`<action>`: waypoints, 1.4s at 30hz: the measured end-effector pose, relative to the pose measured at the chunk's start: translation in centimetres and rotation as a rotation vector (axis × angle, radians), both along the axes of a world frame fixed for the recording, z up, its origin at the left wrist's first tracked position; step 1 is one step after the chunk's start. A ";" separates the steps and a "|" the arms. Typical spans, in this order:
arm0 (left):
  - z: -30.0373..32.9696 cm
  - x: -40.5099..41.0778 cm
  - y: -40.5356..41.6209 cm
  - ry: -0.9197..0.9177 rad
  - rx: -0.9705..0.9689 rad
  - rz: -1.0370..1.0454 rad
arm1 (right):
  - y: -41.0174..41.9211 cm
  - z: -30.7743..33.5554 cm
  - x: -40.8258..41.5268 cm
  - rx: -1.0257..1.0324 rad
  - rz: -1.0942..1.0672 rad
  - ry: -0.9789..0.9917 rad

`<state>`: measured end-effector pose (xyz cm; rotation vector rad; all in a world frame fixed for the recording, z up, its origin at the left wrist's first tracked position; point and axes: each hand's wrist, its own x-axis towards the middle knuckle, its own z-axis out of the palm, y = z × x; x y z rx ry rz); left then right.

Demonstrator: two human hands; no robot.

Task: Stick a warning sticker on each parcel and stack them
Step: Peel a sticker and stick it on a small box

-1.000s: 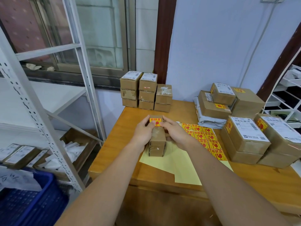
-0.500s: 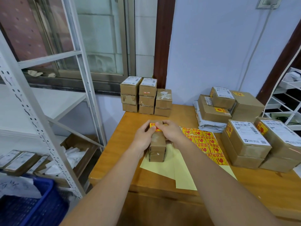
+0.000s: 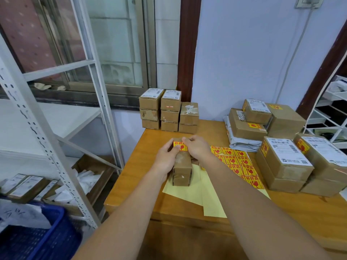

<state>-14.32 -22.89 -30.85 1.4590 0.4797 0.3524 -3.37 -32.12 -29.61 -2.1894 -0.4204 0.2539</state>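
Observation:
A small brown cardboard parcel lies lengthwise on the wooden table, over yellow backing paper. A yellow and red warning sticker sits on its far top end. My left hand grips the parcel's left side, thumb at the sticker's edge. My right hand curls over the parcel's right side, fingertips pressing the sticker. A sheet of several more stickers lies to the right.
Small unlabelled parcels are stacked at the table's back left. Bigger stickered parcels pile up on the right, with more behind. A white metal shelf frame and a blue crate stand to the left.
My right hand has moved from the parcel's side onto the sticker and now presses it down. My left thumb has slid up to the sticker's edge. The parcel stays put.

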 end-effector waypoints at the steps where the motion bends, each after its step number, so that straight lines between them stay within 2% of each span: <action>1: 0.0 0.0 0.0 -0.002 -0.006 -0.001 | 0.0 0.0 0.0 -0.034 -0.002 -0.043; 8: 0.2 -0.1 -0.4 -0.036 0.051 0.014 | 0.1 0.3 0.2 -0.098 0.003 -0.108; 14: -0.2 0.0 -0.4 -0.053 0.227 0.056 | 0.2 0.1 -0.2 -0.054 -0.009 -0.099; 21: -0.3 0.4 0.0 0.025 0.387 -0.011 | 0.3 -0.1 -0.2 -0.048 -0.015 -0.097; 28: -0.1 1.1 0.8 0.198 0.661 -0.123 | 0.0 0.1 -0.5 -0.026 -0.009 -0.103; 32: 0.1 1.1 0.8 0.225 0.656 -0.134 | -0.2 0.3 -0.6 -0.028 0.039 -0.099; 34: 0.1 1.0 0.8 0.213 0.632 -0.131 | -1.1 0.9 -1.1 0.037 0.100 -0.009; 38: 0.2 0.9 0.7 0.172 0.566 -0.128 | -3.7 1.0 -1.7 0.253 0.315 0.316; 42: 0.4 0.8 0.5 0.147 0.546 -0.125 | -4.1 0.6 -1.5 0.292 0.360 0.372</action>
